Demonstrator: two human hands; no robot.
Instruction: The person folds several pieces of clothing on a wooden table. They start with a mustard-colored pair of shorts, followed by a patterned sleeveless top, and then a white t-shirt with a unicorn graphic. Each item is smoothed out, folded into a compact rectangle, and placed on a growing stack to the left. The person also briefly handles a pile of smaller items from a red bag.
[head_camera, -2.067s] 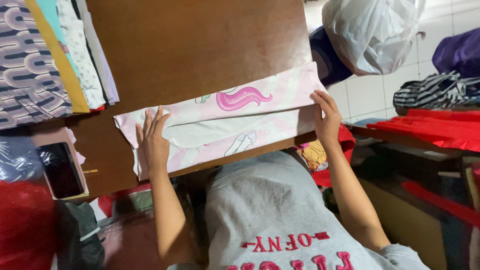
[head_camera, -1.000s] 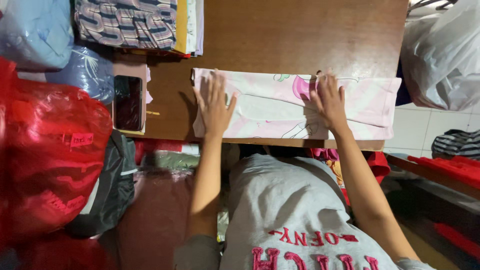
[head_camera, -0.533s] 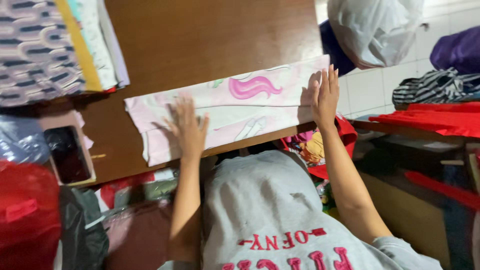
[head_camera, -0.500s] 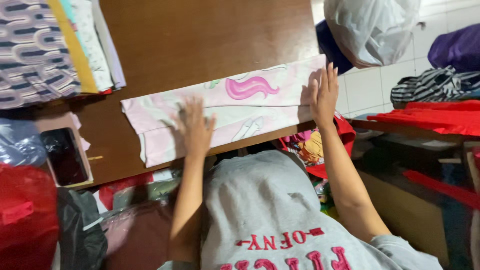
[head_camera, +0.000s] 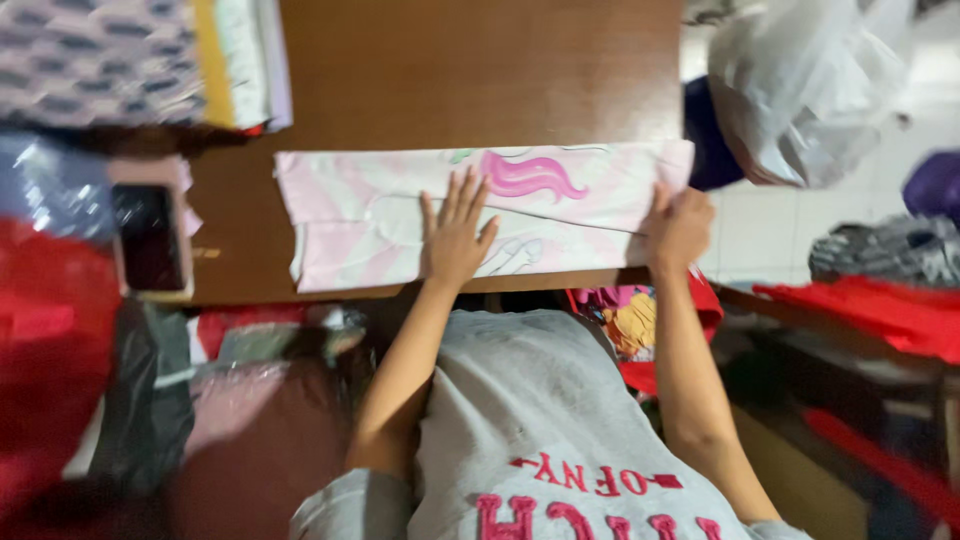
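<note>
A folded pale pink garment with a bright pink swirl print lies across the near part of a brown wooden table. My left hand lies flat on the middle of the garment, fingers spread. My right hand curls over the garment's right end at the table's corner, gripping the cloth edge. My grey printed shirt fills the bottom of the view.
A stack of folded fabrics sits at the table's far left. A phone lies by the left edge. Red bags and bundles crowd the left, a white plastic bag hangs at the right, red cloth beyond.
My left hand has slid right along the garment toward its middle. My right hand went from lying flat on the right end to curling around its edge.
</note>
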